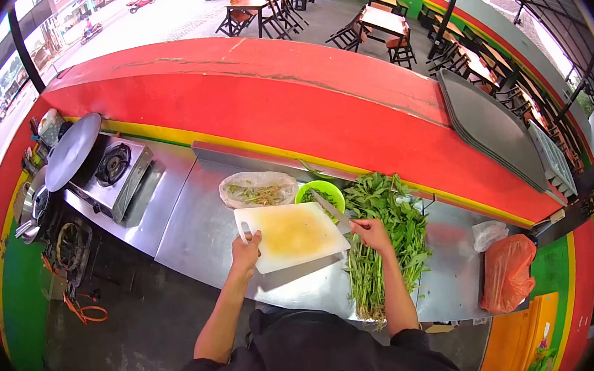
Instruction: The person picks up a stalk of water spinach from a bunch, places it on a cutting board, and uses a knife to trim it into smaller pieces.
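The white cutting board lies in the middle of the frame on the steel table, square to the person, so both arms reach it evenly. Its surface is bare and stained yellow.

The left hand sits at the board's left edge. Its fingers are curled over the rim beside the handle slot, apparently a light grip that keeps the board from sliding on the smooth metal.

The right hand is just right of centre and closed around the handle of a knife. The blade slants up and to the left across the board's upper right corner, with its tip towards the green bowl. Held this way, the edge seems to stay low and pointed away from the body.

A long bundle of leafy greens lies just beside the board on its right. The stems run towards the lower edge of the frame and the leaves towards the top, right under the knife hand and easy to draw from.

The bowl touches the board's top right corner, and an open plastic bag holding stalks and scraps sits just above the board. Both are within short reach.

Well apart in the upper left of the frame are a gas stove and a round lid. An orange bag rests at the lower right.
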A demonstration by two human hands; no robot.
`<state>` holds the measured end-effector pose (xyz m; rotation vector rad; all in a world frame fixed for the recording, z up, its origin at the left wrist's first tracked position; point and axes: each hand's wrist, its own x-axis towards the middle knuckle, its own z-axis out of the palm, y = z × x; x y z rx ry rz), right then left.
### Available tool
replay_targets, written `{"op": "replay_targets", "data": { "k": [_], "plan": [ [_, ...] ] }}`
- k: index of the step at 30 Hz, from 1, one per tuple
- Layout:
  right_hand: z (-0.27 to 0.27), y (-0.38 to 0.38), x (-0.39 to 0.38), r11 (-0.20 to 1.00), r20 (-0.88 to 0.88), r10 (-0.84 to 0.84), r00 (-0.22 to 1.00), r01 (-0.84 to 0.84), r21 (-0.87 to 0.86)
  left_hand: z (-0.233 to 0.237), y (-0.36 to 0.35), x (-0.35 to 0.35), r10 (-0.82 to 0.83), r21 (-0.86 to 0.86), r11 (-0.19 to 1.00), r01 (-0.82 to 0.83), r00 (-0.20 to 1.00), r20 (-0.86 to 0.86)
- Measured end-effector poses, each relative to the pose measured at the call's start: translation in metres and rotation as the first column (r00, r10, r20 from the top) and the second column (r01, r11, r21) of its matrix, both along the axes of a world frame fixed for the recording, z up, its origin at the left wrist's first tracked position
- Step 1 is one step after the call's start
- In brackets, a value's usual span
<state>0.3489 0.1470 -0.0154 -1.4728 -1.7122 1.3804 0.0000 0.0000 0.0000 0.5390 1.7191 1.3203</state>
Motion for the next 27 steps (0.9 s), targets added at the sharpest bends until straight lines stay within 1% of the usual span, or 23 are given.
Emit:
{"op": "replay_targets", "data": {
  "k": [2,3,5,6,9,10,11,13,15,17,18,19,22,23,26,27],
  "plan": [
    [0.014,-0.012,0.003,0.993,-0.089,0.075,0.993,-0.082,-0.08,0.0,-0.004,-0.001,-0.002,-0.008,1.0,0.002,1.0,-0.016],
    [0.016,-0.015,0.003,0.993,-0.089,0.073,0.993,-0.081,-0.085,-0.002,-0.002,-0.005,-0.003,-0.013,1.0,0.003,1.0,-0.015],
    [0.02,-0.025,0.006,0.946,-0.18,0.245,0.953,-0.276,-0.172,-0.005,-0.003,-0.009,-0.03,-0.003,1.0,0.03,1.0,0.001],
    [0.021,-0.029,0.008,0.933,-0.143,0.268,0.953,-0.293,-0.209,-0.005,-0.004,-0.008,0.002,-0.013,1.0,-0.002,1.0,0.017],
    [0.012,-0.025,0.014,0.939,-0.135,0.25,0.959,-0.274,-0.208,-0.007,0.0,-0.006,-0.016,-0.014,1.0,0.016,1.0,0.02],
    [0.003,-0.022,0.016,0.956,-0.074,0.22,0.973,-0.23,-0.18,-0.005,0.0,-0.005,-0.025,-0.027,0.999,0.025,1.0,0.007],
    [-0.006,-0.016,0.018,0.958,-0.077,0.213,0.974,-0.224,-0.179,-0.004,-0.001,-0.004,-0.032,-0.027,0.999,0.032,0.999,0.004],
    [-0.008,-0.006,0.02,0.974,0.028,0.219,0.975,-0.217,-0.063,0.001,-0.002,-0.003,-0.025,-0.022,0.999,0.025,1.0,0.007],
    [-0.015,-0.001,0.024,0.982,0.041,0.188,0.981,-0.187,-0.034,-0.001,-0.003,-0.006,-0.043,-0.029,0.999,0.043,0.999,0.007],
    [-0.025,0.009,0.024,0.991,0.137,0.126,0.982,-0.131,0.028,-0.004,-0.006,-0.008,-0.063,0.016,0.998,0.063,0.998,0.026],
    [-0.024,0.008,0.022,0.993,0.136,0.085,0.987,-0.096,0.074,0.001,-0.006,-0.008,-0.059,0.018,0.998,0.059,0.998,0.024],
    [-0.023,0.009,0.021,0.992,0.134,0.091,0.987,-0.101,0.076,0.005,-0.008,-0.008,-0.053,0.0,0.999,0.053,0.999,0.01],
    [-0.02,0.01,0.017,0.995,0.133,-0.025,0.991,0.012,0.099,0.009,-0.011,-0.011,-0.033,-0.015,0.999,0.033,0.999,-0.002],
    [-0.02,0.01,0.017,0.995,0.133,-0.021,0.991,0.008,0.098,0.009,-0.012,-0.012,-0.028,-0.012,1.0,0.028,1.0,0.0],
    [0.011,0.001,0.015,0.997,-0.001,0.07,0.998,-0.07,-0.041,0.005,-0.012,-0.015,0.004,0.004,1.0,-0.005,1.0,0.019],
    [0.013,-0.001,0.014,0.997,-0.002,0.069,0.998,-0.069,-0.039,0.008,-0.013,-0.015,0.004,0.005,1.0,-0.004,1.0,0.018]
  ]
}}
